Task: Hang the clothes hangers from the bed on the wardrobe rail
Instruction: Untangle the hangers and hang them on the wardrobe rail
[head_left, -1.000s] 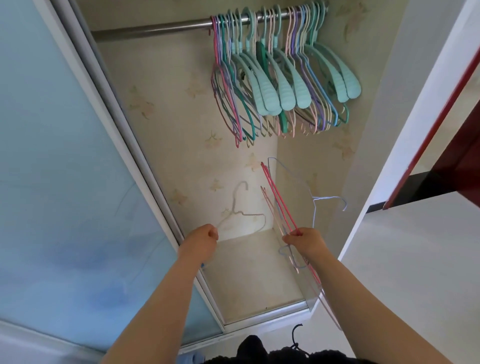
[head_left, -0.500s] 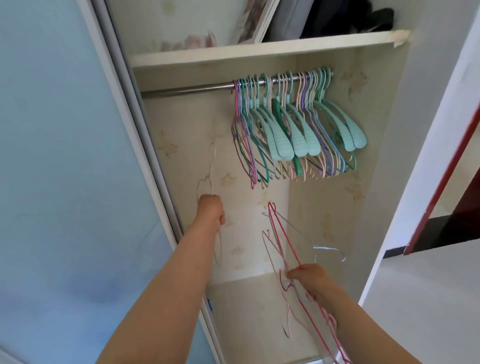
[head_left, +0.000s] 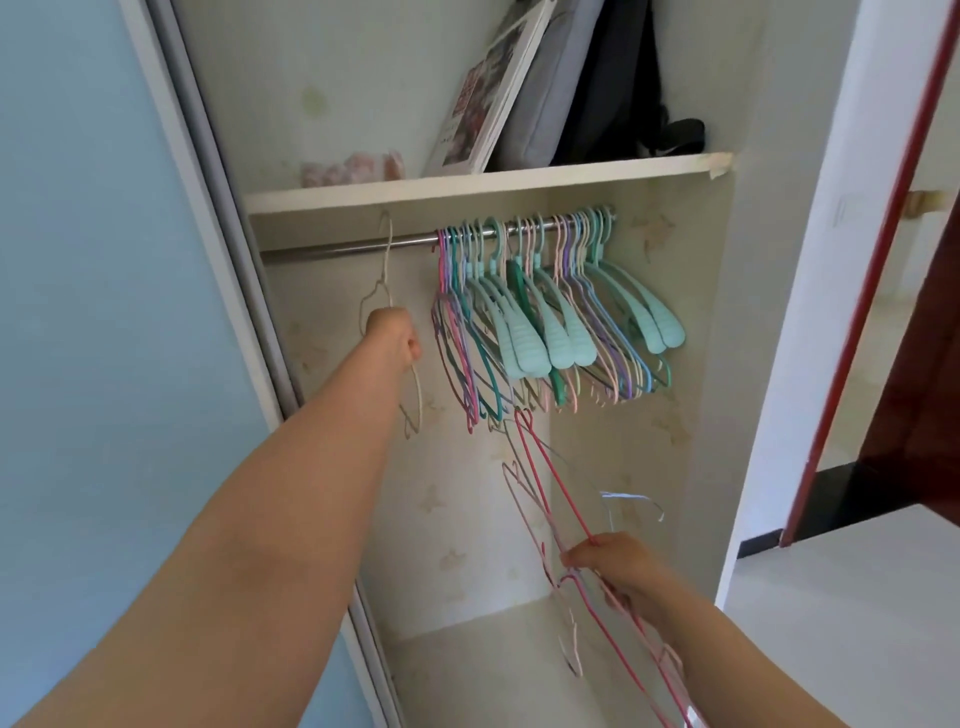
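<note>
A pale wire hanger (head_left: 387, 291) is gripped by the left hand (head_left: 393, 336), its hook above the fist beside the rail (head_left: 353, 247), likely needing hooking over next, while spare hangers (head_left: 566, 530) are clutched by the right hand (head_left: 615, 564).

A white shelf (head_left: 571, 176) spans the top of the wardrobe, holding a leaning picture frame (head_left: 483, 98), a grey padded case (head_left: 550, 88) beside it, and a dark bag (head_left: 618, 88) at the right. A pale blue sliding door (head_left: 93, 312) fills the left side. A dark red door (head_left: 914, 364) stands at the far right.
</note>
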